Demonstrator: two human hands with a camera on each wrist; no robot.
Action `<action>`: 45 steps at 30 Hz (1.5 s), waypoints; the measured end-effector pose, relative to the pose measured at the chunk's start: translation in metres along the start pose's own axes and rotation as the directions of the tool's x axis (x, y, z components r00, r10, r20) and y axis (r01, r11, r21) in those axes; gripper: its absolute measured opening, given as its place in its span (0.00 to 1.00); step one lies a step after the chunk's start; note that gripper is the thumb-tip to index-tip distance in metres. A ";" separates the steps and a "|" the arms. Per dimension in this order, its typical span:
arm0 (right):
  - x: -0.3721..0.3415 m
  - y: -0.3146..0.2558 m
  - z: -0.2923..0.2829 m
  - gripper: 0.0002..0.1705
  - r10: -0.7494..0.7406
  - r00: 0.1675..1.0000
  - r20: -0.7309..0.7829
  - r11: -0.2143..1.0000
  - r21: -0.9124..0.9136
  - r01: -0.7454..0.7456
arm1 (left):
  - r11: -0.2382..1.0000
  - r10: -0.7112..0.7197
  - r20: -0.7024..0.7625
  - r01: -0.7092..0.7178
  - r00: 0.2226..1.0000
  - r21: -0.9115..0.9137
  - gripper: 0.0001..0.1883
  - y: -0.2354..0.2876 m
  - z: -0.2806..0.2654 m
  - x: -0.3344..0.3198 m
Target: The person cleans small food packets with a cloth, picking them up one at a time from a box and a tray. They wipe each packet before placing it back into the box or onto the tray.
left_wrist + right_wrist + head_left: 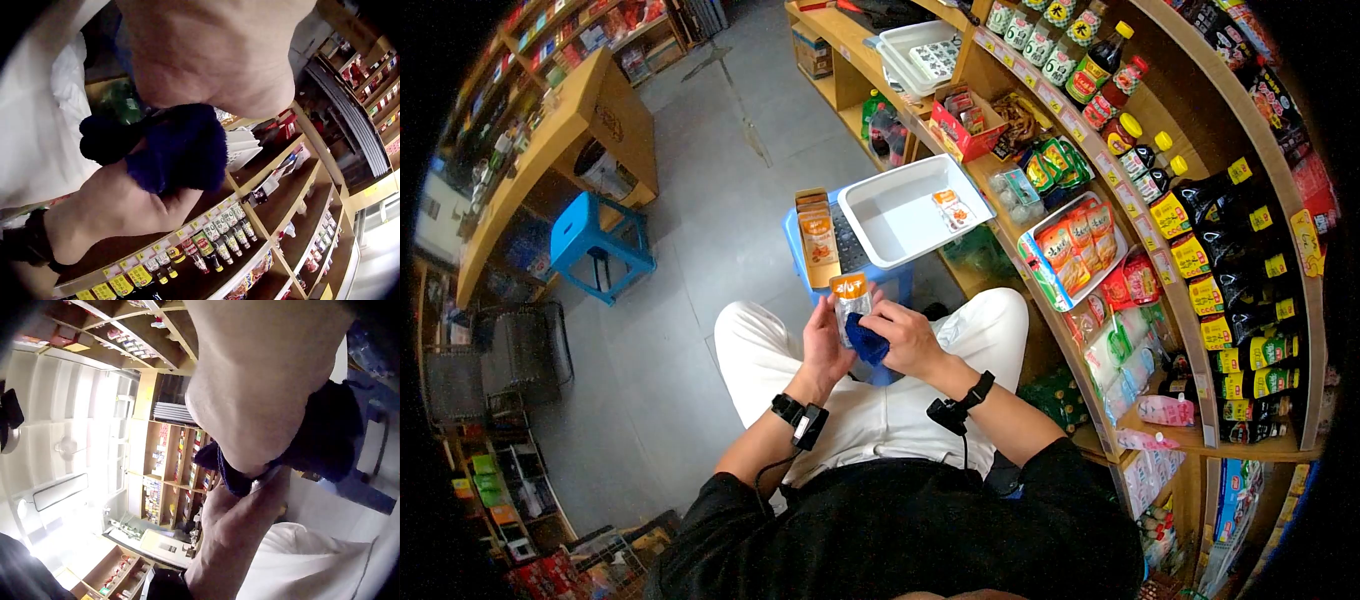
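Note:
In the head view, my left hand [824, 343] holds an orange-topped pouch [852, 293] upright over my lap. My right hand [908, 338] grips a dark blue cloth [866, 340] and presses it against the pouch's lower part, which the cloth covers. The same bunched cloth [184, 147] fills the middle of the left wrist view; in the right wrist view the cloth [331, 434] hangs under the right hand [262, 387]. Just beyond the hands stands an open carton [812, 196] with similar pouches inside. Beside it, a white tray [880, 250] has a flat orange-and-white packet [953, 210] in it.
The carton and tray rest on a blue stool [794, 252]. Close on the right are shelves of bottles and bags, with a tray of orange packets [1080, 245] and a red box [966, 125]. Another blue stool [600, 245] stands on the grey floor at left.

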State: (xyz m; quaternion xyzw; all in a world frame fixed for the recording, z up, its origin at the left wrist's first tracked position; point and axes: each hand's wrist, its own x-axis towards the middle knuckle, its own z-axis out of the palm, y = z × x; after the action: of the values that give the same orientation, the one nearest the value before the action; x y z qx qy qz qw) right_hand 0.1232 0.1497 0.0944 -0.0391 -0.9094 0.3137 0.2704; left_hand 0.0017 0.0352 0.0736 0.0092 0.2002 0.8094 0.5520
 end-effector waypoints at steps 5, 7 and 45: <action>0.007 -0.006 0.005 0.15 -0.003 1.000 -0.002 0.998 0.064 0.003 | 0.999 0.028 0.012 -0.028 1.000 0.031 0.35 0.000 0.007 0.003; 0.011 -0.014 0.002 0.14 0.022 0.999 0.023 0.997 0.072 -0.024 | 1.000 0.015 0.010 -0.015 1.000 0.005 0.35 0.001 0.006 0.001; -0.002 0.045 -0.022 0.24 0.375 0.915 -0.149 0.927 0.073 -0.368 | 0.921 -0.282 -0.109 0.301 0.953 0.247 0.21 0.006 0.003 -0.007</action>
State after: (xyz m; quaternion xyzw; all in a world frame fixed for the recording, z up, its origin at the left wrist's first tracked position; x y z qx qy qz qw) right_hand 0.1318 0.1972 0.0818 -0.2301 -0.8537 0.3747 0.2791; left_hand -0.0004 0.0274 0.0800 0.0230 0.3235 0.6845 0.6529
